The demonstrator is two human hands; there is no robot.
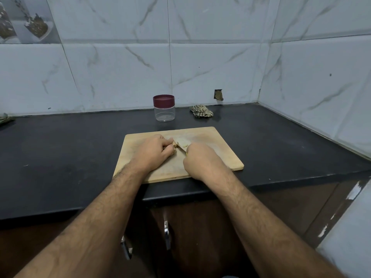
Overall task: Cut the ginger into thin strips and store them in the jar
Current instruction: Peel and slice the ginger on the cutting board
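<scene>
A wooden cutting board [216, 151] lies on the black counter. My left hand [154, 152] curls over a small piece of ginger [174, 145] at the board's middle and holds it down. My right hand [202, 160] grips a knife whose handle is hidden in the fist; the blade [180, 146] angles up and left against the ginger. A few pale cut bits [185, 145] lie beside the blade. A clear jar [164, 112] with a maroon lid on it stands behind the board near the wall.
A crumpled checked cloth [201, 111] lies at the back right of the counter [70, 153], by a hole in the tiled wall [218, 94]. The wall corner closes in on the right. Cabinet doors with metal handles [167, 234] sit below the counter edge.
</scene>
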